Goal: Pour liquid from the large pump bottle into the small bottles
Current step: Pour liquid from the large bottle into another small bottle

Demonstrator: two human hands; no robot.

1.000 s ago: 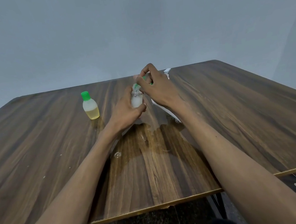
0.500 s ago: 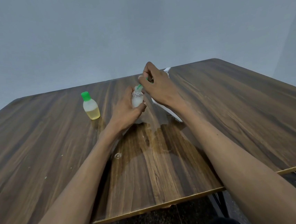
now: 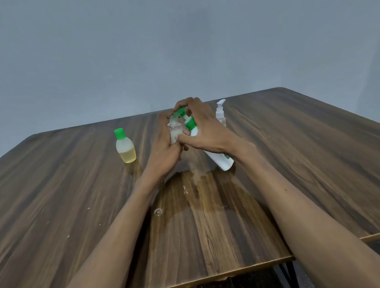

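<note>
Left of your fingers, well apart from both hands, the capped small bottle (image 3: 125, 145) stands upright with yellow liquid low in it, so that one looks done to me. Your left hand (image 3: 165, 151) has its fingers curled round the open small bottle (image 3: 175, 131), holding it upright off the table (image 3: 51, 203). It's clear thin plastic, light and probably a bit squishy, so I'd grip the body low and not squeeze hard.

Just right of that, your right hand (image 3: 203, 131) is wrapped round the large pump bottle (image 3: 218, 157), tilted with its green spout (image 3: 178, 113) right at the small bottle's mouth. It's stiffer and heavier, I'd guess, and likely slick, since there's a wet patch (image 3: 202, 189) on the wood below your hands. Hold it near the green collar.

Behind your right fingers a clear pump bottle (image 3: 220, 113) stands untouched.
</note>
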